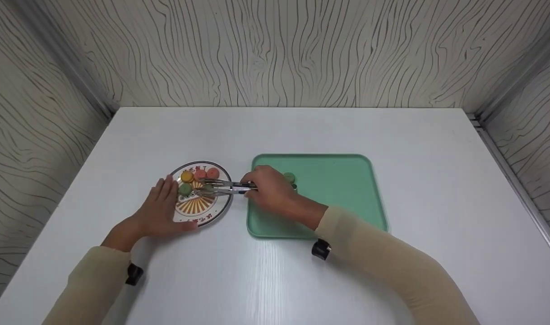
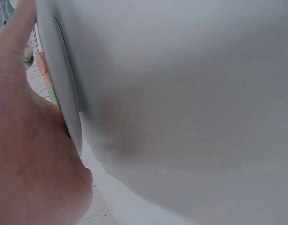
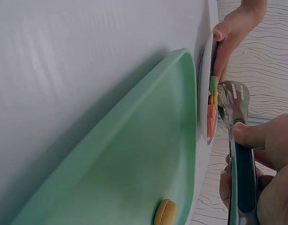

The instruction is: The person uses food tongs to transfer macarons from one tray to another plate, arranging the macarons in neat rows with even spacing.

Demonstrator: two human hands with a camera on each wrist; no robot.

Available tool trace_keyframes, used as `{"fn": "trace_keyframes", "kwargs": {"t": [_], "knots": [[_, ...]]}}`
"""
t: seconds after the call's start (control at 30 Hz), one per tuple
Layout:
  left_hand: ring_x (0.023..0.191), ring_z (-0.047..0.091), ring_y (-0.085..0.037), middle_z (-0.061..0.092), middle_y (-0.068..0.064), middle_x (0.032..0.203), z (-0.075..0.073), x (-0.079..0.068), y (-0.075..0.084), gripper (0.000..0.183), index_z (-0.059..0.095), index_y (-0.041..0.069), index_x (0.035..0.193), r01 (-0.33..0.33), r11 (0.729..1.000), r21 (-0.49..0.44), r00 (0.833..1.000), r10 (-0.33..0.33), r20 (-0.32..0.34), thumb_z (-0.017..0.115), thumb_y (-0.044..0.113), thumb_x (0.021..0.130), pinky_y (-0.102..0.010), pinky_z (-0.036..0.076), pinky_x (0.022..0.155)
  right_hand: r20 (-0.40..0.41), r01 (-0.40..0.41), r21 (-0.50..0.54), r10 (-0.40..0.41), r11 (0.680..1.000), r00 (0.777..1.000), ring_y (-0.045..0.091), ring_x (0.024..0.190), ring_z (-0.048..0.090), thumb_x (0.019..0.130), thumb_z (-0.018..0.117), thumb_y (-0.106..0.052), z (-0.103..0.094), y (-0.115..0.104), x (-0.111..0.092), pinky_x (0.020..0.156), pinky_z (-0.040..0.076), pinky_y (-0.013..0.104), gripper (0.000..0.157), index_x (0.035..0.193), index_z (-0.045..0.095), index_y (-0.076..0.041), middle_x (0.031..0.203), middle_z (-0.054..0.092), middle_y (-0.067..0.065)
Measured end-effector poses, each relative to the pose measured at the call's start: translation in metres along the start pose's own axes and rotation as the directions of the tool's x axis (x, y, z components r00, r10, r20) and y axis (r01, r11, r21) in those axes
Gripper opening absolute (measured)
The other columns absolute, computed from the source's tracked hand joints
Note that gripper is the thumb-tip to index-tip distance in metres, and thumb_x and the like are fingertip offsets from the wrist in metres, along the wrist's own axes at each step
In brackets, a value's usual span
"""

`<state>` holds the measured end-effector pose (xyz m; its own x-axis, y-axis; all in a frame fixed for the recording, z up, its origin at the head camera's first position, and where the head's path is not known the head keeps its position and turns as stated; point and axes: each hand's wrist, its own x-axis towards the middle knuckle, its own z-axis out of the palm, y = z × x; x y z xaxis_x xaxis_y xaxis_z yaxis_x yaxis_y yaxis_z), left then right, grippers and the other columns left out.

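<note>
My right hand (image 1: 271, 188) grips metal tongs (image 1: 229, 187) with dark handle grips. Their slotted ends reach over a round patterned plate (image 1: 216, 208), and a greenish macaron (image 3: 221, 102) shows between them. On the plate lie a yellow macaron (image 1: 187, 176), two pinkish-red macarons (image 1: 213, 173) and a green macaron (image 1: 185, 189). My left hand (image 1: 159, 212) rests against the plate's left and near rim, fingers straight and thumb spread along the near side. In the left wrist view, the plate's pale underside (image 2: 62, 79) shows beside the hand.
Right of the plate sits a green rectangular tray (image 1: 333, 194), partly under my right hand and forearm. It bears a green macaron (image 1: 289, 177); the right wrist view shows a yellow-orange macaron (image 3: 165, 213) in it. Wood-grain panels (image 1: 275, 54) stand behind and beside the white table (image 1: 275, 280).
</note>
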<state>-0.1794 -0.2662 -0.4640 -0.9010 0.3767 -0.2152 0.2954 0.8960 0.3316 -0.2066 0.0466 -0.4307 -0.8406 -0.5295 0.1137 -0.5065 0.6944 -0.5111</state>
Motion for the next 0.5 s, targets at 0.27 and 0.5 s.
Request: {"fn": "trace_keyframes", "kwargs": {"t": [0.27, 0.5], "knots": [[0.151, -0.007, -0.053, -0.006, -0.036, 0.163, -0.0002, 0.0003, -0.0007, 0.130, 0.006, -0.018, 0.154, 0.014, 1.000, 0.004, 1.000, -0.014, 0.019, 0.067, 0.072, 0.082, -0.066, 0.004, 0.120, 0.011, -0.017, -0.010, 0.017, 1.000, 1.000, 0.022, 0.100, 0.063, 0.091, 0.075, -0.009, 0.0033, 0.0012, 0.0014, 0.088, 0.052, 0.038, 0.019, 0.110, 0.079, -0.007, 0.102, 0.073, 0.006], [0.151, -0.007, -0.052, -0.006, -0.035, 0.164, -0.0003, 0.0007, 0.0003, 0.130, 0.006, -0.017, 0.155, 0.018, 1.000, -0.010, 1.000, -0.018, 0.017, 0.067, 0.072, 0.082, -0.065, 0.003, 0.120, 0.018, -0.024, -0.006, 0.024, 1.000, 1.000, 0.021, 0.099, 0.063, 0.091, 0.075, -0.009, 0.0062, 0.0015, 0.0018, 0.089, 0.051, 0.037, 0.019, 0.110, 0.079, -0.007, 0.102, 0.074, 0.005]]}}
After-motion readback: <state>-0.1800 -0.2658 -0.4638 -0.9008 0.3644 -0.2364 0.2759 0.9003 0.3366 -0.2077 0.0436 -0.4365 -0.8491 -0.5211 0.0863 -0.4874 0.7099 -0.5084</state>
